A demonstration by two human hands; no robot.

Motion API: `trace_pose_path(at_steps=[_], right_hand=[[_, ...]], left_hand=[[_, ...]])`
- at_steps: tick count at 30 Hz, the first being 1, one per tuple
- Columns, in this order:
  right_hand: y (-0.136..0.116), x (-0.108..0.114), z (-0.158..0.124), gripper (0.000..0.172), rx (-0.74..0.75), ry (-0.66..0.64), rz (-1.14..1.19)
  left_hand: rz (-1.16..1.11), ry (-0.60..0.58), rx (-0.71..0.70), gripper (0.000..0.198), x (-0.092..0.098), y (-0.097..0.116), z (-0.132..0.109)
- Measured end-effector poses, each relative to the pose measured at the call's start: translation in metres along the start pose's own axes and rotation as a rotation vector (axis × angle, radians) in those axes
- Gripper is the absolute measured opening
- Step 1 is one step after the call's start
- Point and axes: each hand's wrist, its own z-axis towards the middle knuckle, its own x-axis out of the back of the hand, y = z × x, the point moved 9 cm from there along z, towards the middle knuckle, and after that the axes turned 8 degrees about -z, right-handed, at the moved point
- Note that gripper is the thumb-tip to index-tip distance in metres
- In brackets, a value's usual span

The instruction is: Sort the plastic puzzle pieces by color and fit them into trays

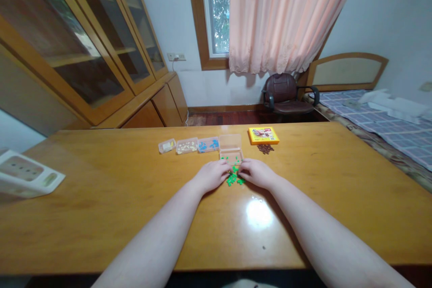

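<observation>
A small heap of green pieces (232, 179) lies on the wooden table (101, 189), between my two hands. My left hand (213, 174) rests knuckles up on the left of the heap, fingers curled toward it. My right hand (257, 173) does the same on the right side, fingertips pinched at the pieces. Just beyond the hands stands an open clear box (230, 148) with its lid raised and a few green pieces inside. What the fingertips grip is too small to make out.
Left of the open box sit three small clear boxes: one with blue pieces (208, 145), two with pale pieces (186, 146). A yellow box (263, 135) and a pile of brown pieces (265, 148) lie at the right. A white device (25, 175) sits at the left edge.
</observation>
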Motion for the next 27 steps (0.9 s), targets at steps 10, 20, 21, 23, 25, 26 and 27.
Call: trace_pose_path(at_steps=[10, 20, 21, 23, 25, 26, 27], right_hand=[[0.002, 0.000, -0.002, 0.011, 0.005, -0.016, -0.027], [0.010, 0.034, -0.004, 0.011, -0.076, 0.318, 0.097], [0.013, 0.036, -0.005, 0.011, -0.087, 0.352, 0.110], [0.018, 0.035, -0.004, 0.011, -0.106, 0.381, 0.131], [0.025, 0.031, -0.003, 0.010, -0.136, 0.383, 0.146], [0.029, 0.029, -0.002, 0.011, -0.156, 0.383, 0.154], [0.032, 0.027, -0.002, 0.011, -0.178, 0.385, 0.162]], left_hand=[[-0.008, -0.055, 0.020, 0.017, -0.002, -0.003, -0.003], [-0.049, -0.065, 0.022, 0.015, -0.004, -0.003, -0.002], [-0.051, -0.067, 0.021, 0.015, -0.004, -0.002, -0.002], [-0.054, -0.075, 0.017, 0.015, -0.005, -0.002, -0.002], [-0.057, -0.078, 0.019, 0.013, -0.005, -0.001, -0.002], [-0.058, -0.080, 0.022, 0.013, -0.005, -0.001, -0.001], [-0.059, -0.081, 0.026, 0.012, -0.005, -0.001, -0.001]])
